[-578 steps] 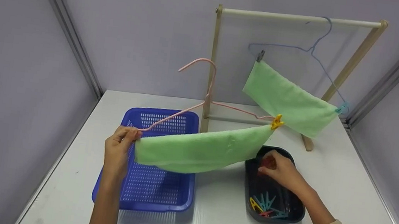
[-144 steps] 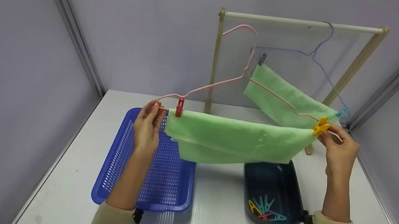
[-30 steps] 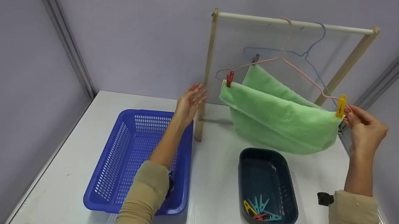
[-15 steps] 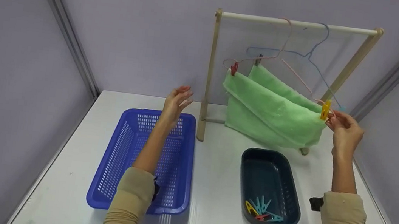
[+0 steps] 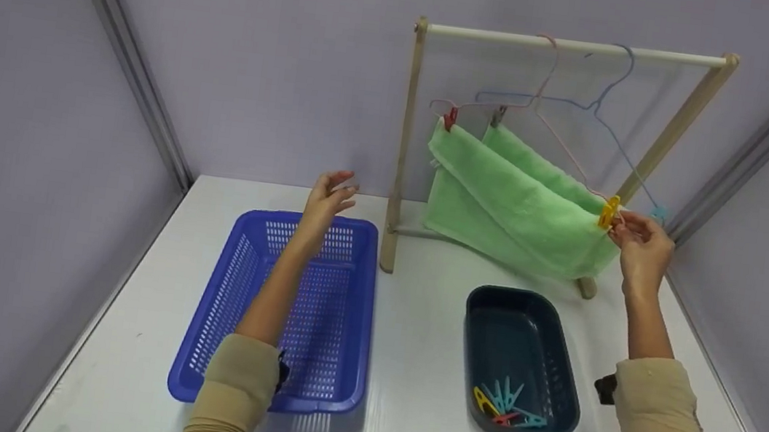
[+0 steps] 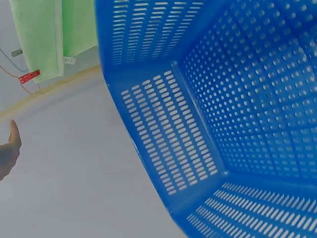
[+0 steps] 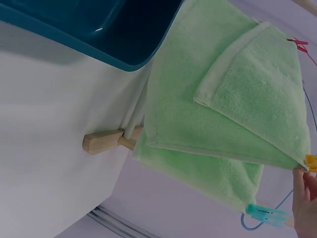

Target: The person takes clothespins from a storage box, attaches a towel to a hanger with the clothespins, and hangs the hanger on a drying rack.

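My right hand [image 5: 644, 255] pinches the right end of a pink wire hanger [image 5: 562, 146], beside a yellow clothespin [image 5: 609, 211]. This hanger hooks over the white rail, its right side tilted down. A folded green towel [image 5: 526, 200] hangs from it, clipped by the yellow clothespin and a red clothespin [image 5: 450, 119]. Behind it, a second green towel [image 5: 524, 151] hangs on a blue hanger [image 5: 609, 132] with a grey clothespin [image 5: 499, 116] and a teal clothespin [image 7: 267, 214]. My left hand [image 5: 324, 201], fingers loosely bent, holds nothing above the blue basket's far end.
The blue perforated basket [image 5: 363, 316] stands on the left of the white table [image 5: 417, 367]. A dark tray [image 5: 504, 344] at the right holds several clothespins [image 5: 505, 396] at its near end. Behind it rises the wooden rack [image 5: 403, 152] with its white rail [image 5: 480, 35].
The pink hanger with its towel went from both hands onto the rail. Lately my left hand has drawn back leftward; my right hand has swung the hanger's right end left, lowering it slightly.
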The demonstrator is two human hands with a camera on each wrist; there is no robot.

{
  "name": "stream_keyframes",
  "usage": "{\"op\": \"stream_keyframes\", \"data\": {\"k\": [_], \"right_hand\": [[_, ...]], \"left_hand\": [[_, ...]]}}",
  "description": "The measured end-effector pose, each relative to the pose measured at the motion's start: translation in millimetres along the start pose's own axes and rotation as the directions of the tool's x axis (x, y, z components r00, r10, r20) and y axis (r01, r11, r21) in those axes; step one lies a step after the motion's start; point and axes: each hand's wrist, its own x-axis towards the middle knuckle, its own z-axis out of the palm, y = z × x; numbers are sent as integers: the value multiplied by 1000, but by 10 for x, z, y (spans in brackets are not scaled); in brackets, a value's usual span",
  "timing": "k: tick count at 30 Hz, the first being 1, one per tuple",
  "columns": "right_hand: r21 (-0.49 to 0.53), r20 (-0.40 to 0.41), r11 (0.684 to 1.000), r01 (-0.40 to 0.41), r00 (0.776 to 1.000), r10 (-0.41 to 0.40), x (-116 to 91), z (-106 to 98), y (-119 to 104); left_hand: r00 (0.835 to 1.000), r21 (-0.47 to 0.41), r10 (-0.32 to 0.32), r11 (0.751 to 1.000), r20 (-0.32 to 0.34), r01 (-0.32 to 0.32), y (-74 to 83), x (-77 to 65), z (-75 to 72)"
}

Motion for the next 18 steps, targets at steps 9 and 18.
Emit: {"op": "stream_keyframes", "data": {"k": [9,18], "right_hand": [[-173,23,983,66,998,-63,35,52,48],[-217,56,975,45,998,-33,56,0,73]], "left_hand": [[998,63,33,997,45,-35,3,-57,-113],[999,92,32,995,35,-35,69,-155,-214]]}}
